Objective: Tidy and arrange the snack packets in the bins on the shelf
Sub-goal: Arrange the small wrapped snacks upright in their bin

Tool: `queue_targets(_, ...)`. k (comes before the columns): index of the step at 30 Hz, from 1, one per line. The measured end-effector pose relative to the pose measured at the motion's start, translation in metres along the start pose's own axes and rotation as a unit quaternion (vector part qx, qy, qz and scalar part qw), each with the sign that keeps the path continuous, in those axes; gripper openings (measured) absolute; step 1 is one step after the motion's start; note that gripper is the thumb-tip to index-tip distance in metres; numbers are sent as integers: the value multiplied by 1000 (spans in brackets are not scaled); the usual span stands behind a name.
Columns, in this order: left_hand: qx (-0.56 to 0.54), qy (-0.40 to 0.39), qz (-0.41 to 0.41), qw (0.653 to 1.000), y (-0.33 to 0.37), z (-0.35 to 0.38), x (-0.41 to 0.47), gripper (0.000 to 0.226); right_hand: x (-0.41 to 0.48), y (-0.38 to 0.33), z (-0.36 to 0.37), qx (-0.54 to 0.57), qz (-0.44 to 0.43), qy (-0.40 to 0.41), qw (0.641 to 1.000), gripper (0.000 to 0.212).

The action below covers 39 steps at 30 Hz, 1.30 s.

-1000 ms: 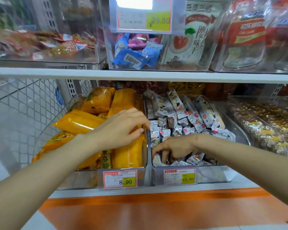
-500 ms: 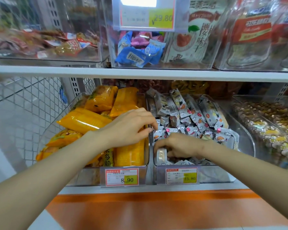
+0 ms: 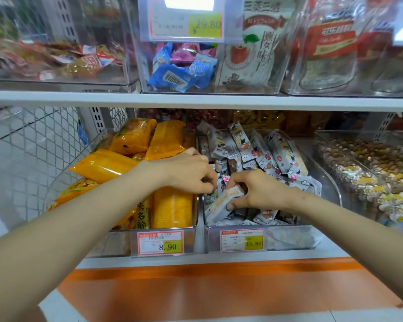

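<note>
Mid-task: right hand point(image 3: 261, 194) grasps a grey packet point(image 3: 221, 204) at front-left of centre bin point(image 3: 289, 230), left hand point(image 3: 186, 173) curled just beside it, hold unclear; grey heap point(image 3: 254, 152) behind lies jumbled, yellow packets point(image 3: 170, 205) lower-left only partly stood.

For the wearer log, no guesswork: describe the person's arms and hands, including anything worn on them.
Both arms are bare. The left forearm and the right forearm show no sleeve anywhere up to the frame's edge. The left hand and the right hand wear no gloves. No watch, bracelet or ring is visible on either wrist or on the fingers that show.
</note>
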<state>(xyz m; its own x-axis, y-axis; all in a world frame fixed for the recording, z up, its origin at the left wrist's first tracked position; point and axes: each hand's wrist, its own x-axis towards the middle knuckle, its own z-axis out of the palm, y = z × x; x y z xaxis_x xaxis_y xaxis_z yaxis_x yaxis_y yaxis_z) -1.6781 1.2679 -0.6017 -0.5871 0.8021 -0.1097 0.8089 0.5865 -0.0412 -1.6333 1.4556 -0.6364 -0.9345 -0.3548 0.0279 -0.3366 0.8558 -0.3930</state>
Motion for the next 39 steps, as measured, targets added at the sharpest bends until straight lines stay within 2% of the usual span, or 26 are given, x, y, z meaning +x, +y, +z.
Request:
queue_targets(2, 32, -44, -12, 998, 0, -6, 11, 28, 0, -3, 6, 43, 29, 12, 999, 35)
queue_targets(6, 36, -68, -24, 997, 2, -14, 25, 25, 0, -8, 18, 11, 9, 35, 999, 35)
queue_targets(11, -6, -40, -26, 999, 1, -5, 28, 24, 0, -15, 11, 19, 50, 18, 998, 46)
queue_targets(14, -40, -38, -36, 998, -1, -2, 27, 34, -4, -16, 9, 70, 71, 42, 994, 41)
queue_targets(17, -68, -43, -44, 996, 0, -2, 25, 46, -5, -18, 8, 75, 84, 56, 992, 45)
queue_targets(22, -69, -8, -44, 997, 5, -1, 25, 44, -8, -17, 8, 266, 94, 43, 959, 36)
queue_targets(27, -67, 37, -41, 996, 13, 4, 24, 41, -12, -16, 4, 283, 83, 39, 955, 38)
queue_targets(31, -105, 34, -46, 993, 14, 3, 22, 45, -13, -18, 5, 325, 105, 93, 935, 44)
queue_targets(35, -61, 35, -54, 996, 15, -3, 20, 56, -9, -23, 13, 308, 132, 102, 937, 43)
queue_targets(39, 13, -9, -74, 997, 18, -1, 22, 52, -1, -27, 29, 318, 136, 64, 936, 32)
